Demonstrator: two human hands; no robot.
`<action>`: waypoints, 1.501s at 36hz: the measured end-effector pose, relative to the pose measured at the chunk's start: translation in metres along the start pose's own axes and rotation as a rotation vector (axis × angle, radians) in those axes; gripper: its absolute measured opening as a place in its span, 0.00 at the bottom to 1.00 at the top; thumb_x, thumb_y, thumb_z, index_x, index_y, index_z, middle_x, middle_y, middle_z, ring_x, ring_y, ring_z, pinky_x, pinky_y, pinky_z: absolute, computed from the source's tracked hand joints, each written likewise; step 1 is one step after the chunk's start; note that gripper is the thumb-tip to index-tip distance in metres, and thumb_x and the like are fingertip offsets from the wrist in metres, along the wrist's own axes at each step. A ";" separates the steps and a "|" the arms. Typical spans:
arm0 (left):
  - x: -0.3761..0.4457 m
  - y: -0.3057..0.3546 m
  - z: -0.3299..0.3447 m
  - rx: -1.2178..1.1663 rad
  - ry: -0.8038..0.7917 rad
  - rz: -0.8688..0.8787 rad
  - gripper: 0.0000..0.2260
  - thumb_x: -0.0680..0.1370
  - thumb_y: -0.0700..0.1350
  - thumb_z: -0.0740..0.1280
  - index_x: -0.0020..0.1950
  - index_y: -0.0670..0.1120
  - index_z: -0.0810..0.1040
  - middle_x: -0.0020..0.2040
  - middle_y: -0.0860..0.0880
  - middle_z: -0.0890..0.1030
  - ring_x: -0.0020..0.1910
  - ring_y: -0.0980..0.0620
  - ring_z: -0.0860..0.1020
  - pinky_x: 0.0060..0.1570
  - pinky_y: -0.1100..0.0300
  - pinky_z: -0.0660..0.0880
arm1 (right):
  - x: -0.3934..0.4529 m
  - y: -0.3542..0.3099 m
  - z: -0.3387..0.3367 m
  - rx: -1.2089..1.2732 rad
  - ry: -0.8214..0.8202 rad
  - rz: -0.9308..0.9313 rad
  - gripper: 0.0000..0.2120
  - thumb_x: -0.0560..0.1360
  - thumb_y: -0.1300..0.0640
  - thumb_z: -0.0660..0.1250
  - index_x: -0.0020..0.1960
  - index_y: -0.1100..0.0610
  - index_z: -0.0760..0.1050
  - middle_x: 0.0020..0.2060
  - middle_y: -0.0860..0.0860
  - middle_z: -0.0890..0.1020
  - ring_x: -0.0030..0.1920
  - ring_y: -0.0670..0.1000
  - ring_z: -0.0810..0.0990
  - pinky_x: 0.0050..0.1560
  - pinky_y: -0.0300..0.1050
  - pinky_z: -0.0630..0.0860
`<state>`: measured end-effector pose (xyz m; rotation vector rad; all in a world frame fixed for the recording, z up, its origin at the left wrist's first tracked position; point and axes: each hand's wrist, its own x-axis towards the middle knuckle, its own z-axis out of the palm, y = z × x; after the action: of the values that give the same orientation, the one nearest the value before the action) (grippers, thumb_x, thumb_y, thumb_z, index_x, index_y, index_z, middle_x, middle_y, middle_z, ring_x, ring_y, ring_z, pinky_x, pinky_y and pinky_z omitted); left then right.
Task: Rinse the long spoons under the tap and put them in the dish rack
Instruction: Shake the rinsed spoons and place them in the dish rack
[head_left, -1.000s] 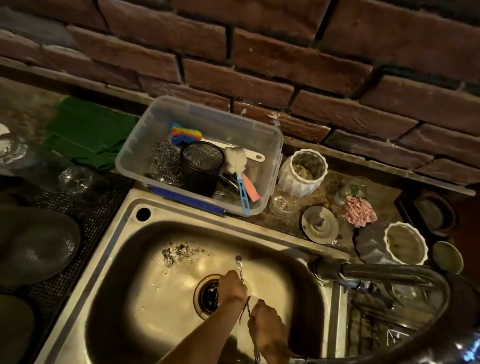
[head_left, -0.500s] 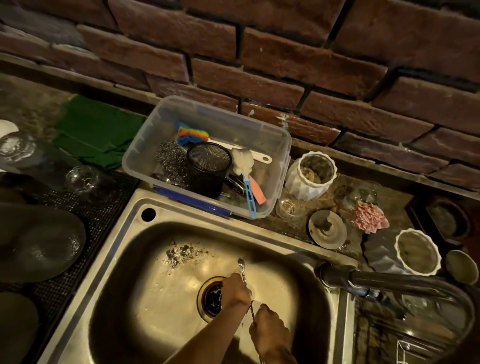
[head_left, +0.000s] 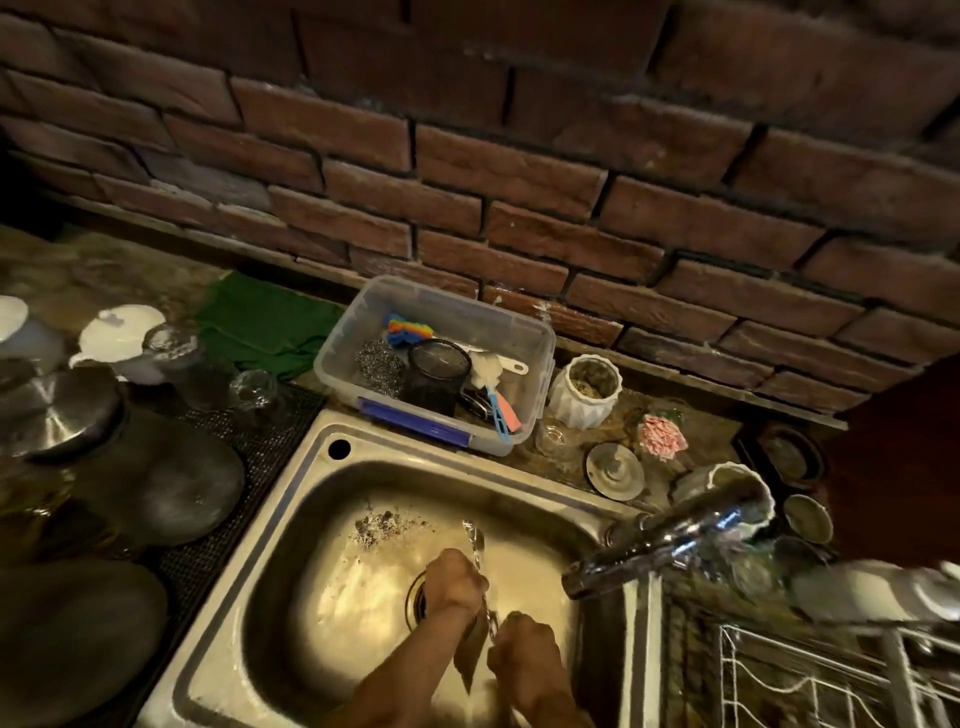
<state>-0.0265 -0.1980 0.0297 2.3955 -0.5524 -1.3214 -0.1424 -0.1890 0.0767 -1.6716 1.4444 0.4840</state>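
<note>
Both my hands are low in the steel sink (head_left: 291, 525), over the drain. My left hand (head_left: 454, 582) is closed around the shaft of a long metal spoon (head_left: 475, 545), whose bowl sticks out beyond my fingers toward the back wall. My right hand (head_left: 524, 660) grips the same spoon lower down, near its handle end. The chrome tap (head_left: 660, 540) reaches in from the right, blurred. A white wire dish rack (head_left: 810, 680) sits at the bottom right. Running water is hard to make out.
A clear plastic tub (head_left: 540, 343) with scrubbers, a black mesh cup and brushes stands behind the sink. White ribbed pots (head_left: 584, 384), a sink plug (head_left: 615, 470) and a pink flower lie to the right. Dark plates (head_left: 161, 483), glasses and a white teapot (head_left: 122, 338) fill the left mat. Food debris (head_left: 376, 525) lies in the basin.
The camera has swung and pulled back, showing the dish rack and more of the left counter. My hands stay on the spoon over the drain, barely shifted.
</note>
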 end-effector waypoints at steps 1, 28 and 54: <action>-0.007 0.001 -0.006 -0.045 0.000 -0.003 0.07 0.75 0.41 0.72 0.51 0.41 0.85 0.53 0.42 0.86 0.55 0.46 0.84 0.54 0.61 0.78 | -0.008 -0.004 -0.004 -0.003 0.000 -0.020 0.06 0.78 0.52 0.60 0.48 0.49 0.75 0.59 0.57 0.80 0.61 0.57 0.78 0.56 0.43 0.74; -0.234 0.039 -0.140 -0.502 -0.127 0.347 0.07 0.76 0.31 0.69 0.38 0.39 0.78 0.32 0.43 0.77 0.20 0.56 0.74 0.17 0.69 0.67 | -0.230 -0.052 -0.078 0.223 0.202 -0.270 0.04 0.72 0.66 0.70 0.41 0.59 0.79 0.39 0.55 0.83 0.42 0.56 0.85 0.40 0.46 0.85; -0.366 0.111 0.005 -0.265 -0.260 0.609 0.06 0.74 0.35 0.73 0.38 0.42 0.81 0.29 0.48 0.80 0.24 0.56 0.77 0.27 0.64 0.74 | -0.374 0.103 -0.137 0.479 0.367 -0.173 0.04 0.76 0.67 0.67 0.45 0.60 0.74 0.47 0.61 0.81 0.39 0.56 0.83 0.48 0.57 0.84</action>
<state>-0.2290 -0.1144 0.3438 1.6592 -1.0082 -1.3171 -0.3670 -0.0674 0.3995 -1.5154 1.5047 -0.2663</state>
